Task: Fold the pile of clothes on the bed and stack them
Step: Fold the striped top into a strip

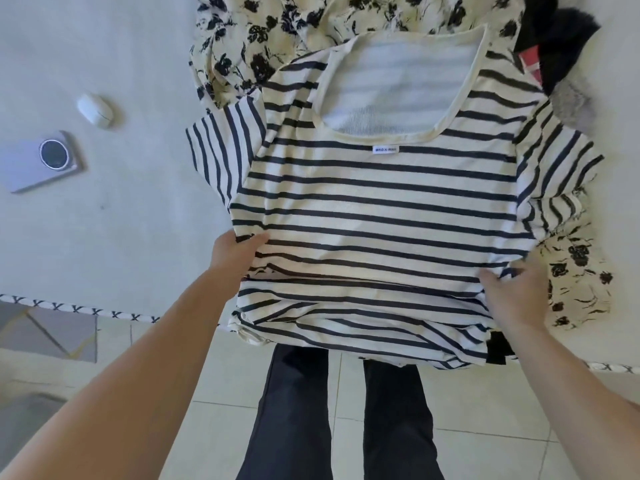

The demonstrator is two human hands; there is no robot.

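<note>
Striped T-shirt [381,209]: cream with dark navy bands, wide scooped neckline, small white neck label printed "MROIA" followed by letters too blurred to read. It lies spread flat at the near edge of your bed [104,237], overlapping a black-floral garment [263,36]. Your left hand [235,251] and right hand [512,292] each pinch a side seam near the hem.

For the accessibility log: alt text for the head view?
A person's left hand and right hand hold the sides of a striped T-shirt spread on a white bed over a floral garment; a phone lies to the left.
</note>
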